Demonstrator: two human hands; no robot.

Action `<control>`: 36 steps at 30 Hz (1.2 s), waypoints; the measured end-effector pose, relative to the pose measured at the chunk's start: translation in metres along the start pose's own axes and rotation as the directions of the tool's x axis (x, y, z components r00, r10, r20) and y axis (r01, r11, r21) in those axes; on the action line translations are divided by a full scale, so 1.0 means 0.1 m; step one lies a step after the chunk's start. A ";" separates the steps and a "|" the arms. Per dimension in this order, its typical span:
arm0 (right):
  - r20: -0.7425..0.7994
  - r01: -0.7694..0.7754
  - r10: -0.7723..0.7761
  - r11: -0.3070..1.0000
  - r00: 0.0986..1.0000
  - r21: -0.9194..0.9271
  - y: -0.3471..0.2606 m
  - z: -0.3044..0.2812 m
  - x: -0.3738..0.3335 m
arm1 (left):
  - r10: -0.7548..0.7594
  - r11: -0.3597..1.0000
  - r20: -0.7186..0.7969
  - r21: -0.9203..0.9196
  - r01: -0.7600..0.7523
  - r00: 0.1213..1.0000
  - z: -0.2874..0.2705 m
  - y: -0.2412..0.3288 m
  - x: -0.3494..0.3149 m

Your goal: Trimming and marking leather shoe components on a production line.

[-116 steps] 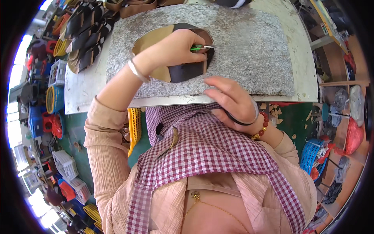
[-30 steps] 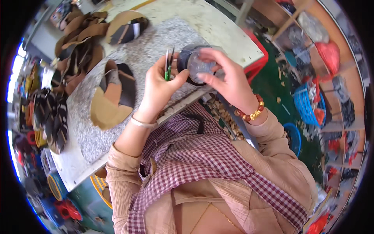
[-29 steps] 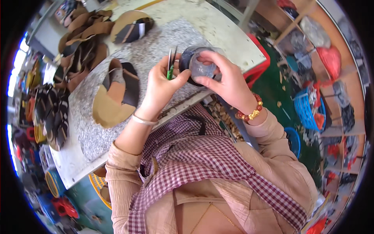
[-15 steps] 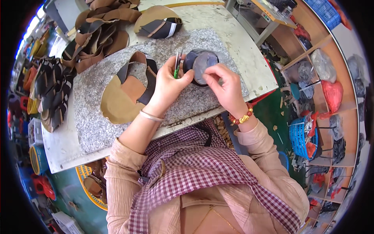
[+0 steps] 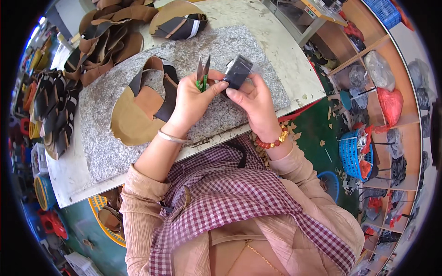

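My left hand is closed around small green-handled scissors, their two blades pointing up and apart. The thumb and fingertips of that hand also pinch the left edge of a shiny black roll, which looks like wide tape. On the roll's right side, my right hand grips it between thumb and fingers. The roll is held tilted above a speckled grey stone slab. To the left of my hands a tan and black shoe upper lies on the slab.
Brown leather pieces are heaped at the back left of the white table. Another shoe upper sits behind the slab. Stacked black pieces hang at the left edge. Shelves with bags and a blue basket stand right.
The roll has turned from showing its round face to showing its shiny black side. My right hand has shifted from its face to grip its side. The scissors' blades now show wider apart.
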State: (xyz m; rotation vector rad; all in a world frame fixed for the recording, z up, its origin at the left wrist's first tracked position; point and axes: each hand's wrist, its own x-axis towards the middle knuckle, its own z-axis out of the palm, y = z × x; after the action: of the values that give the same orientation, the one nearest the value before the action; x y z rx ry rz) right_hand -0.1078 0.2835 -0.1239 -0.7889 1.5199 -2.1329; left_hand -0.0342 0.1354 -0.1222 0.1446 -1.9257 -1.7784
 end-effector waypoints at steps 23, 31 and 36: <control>0.214 -0.232 0.111 0.665 0.971 0.710 -0.53 -1.06 -0.45 | -0.265 0.945 -0.113 -0.227 0.235 0.957 0.27 0.05 -0.11; -0.370 0.224 -0.046 0.861 0.928 0.456 -1.29 -2.67 -1.29 | 0.171 0.864 0.789 0.168 -0.475 0.590 1.53 -0.29 -0.69; -0.386 0.060 0.046 0.965 0.921 0.256 -1.10 -2.80 -1.48 | 0.105 0.834 0.915 0.132 -0.535 0.390 1.71 -0.01 -0.80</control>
State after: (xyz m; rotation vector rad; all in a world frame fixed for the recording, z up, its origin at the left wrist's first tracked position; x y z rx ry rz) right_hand -0.1781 0.6112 -0.1210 -0.2862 1.3608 -2.5399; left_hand -0.0387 0.3222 -0.1487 -1.2327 -2.7464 -1.1532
